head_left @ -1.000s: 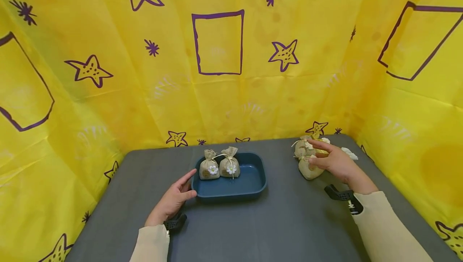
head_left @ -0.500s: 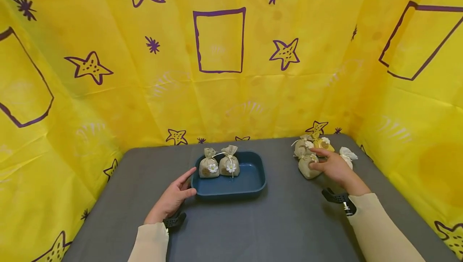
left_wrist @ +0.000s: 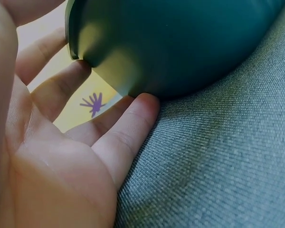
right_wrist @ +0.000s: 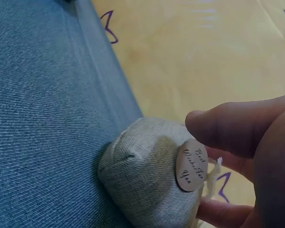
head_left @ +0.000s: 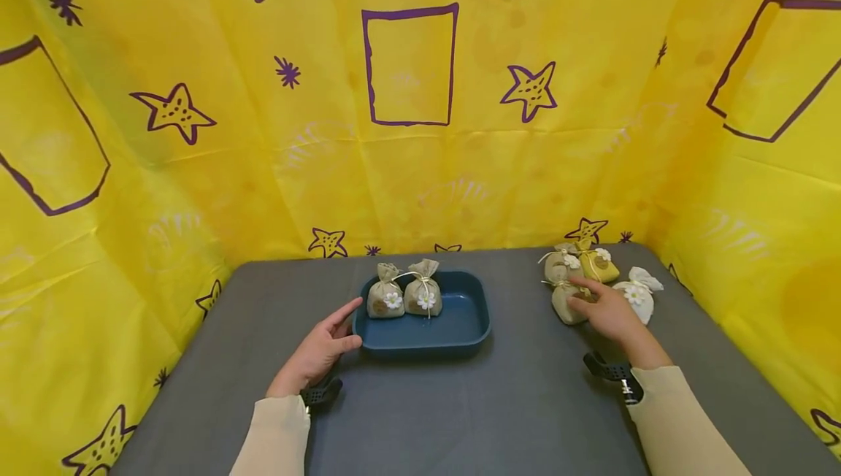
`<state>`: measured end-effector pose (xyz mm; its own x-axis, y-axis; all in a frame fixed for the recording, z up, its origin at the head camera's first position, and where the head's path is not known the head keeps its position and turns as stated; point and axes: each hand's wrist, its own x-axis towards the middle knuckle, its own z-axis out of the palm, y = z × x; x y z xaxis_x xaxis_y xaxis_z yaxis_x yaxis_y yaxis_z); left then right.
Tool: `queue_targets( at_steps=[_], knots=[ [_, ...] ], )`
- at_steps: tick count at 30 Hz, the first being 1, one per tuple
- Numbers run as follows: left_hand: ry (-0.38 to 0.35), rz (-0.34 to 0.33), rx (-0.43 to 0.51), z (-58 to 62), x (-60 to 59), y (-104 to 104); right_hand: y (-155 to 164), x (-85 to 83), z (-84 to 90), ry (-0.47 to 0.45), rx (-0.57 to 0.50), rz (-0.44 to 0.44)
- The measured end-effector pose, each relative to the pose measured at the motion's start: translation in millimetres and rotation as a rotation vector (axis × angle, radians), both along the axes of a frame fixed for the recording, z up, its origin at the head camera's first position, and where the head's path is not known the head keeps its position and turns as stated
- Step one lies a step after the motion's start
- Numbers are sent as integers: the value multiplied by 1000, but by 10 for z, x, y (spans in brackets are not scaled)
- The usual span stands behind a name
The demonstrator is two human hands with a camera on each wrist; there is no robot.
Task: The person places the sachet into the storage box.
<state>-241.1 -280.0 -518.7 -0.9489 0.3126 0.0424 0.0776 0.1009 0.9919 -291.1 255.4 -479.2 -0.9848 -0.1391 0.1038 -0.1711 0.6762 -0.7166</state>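
The left hand [head_left: 320, 354] lies nearest, flat on the grey table [head_left: 460, 417] with fingers straight and relaxed; its fingertips [left_wrist: 142, 107] touch the lower left wall of the blue tray [head_left: 453, 334], and it holds nothing. The right hand [head_left: 607, 312], to the right and slightly farther, has thumb and fingers curled around a beige sachet [head_left: 566, 302] lying on the table, well apart from the tray; the right wrist view shows the thumb [right_wrist: 232, 128] above an oval tag [right_wrist: 191, 165] on the sachet. Two tied beige sachets [head_left: 404, 296] with white flowers stand upright, touching, in the tray's rear left area. Farther right lie a white sachet [head_left: 636, 293], a yellow sachet [head_left: 598, 264] and another beige sachet [head_left: 558, 263].
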Motion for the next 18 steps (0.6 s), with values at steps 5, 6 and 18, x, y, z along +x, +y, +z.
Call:
queue_targets(
  at_steps=[5,6,18],
  knots=[
    [-5,-9,-9,29,-4,-5,22,6,15,5,0,11],
    [-6,-12,-12,32,-1,-6,27,7,17,5,-3,14],
    [1,-14,14,-19,-11,-22,96,133,117,-132,-95,214]
  ],
)
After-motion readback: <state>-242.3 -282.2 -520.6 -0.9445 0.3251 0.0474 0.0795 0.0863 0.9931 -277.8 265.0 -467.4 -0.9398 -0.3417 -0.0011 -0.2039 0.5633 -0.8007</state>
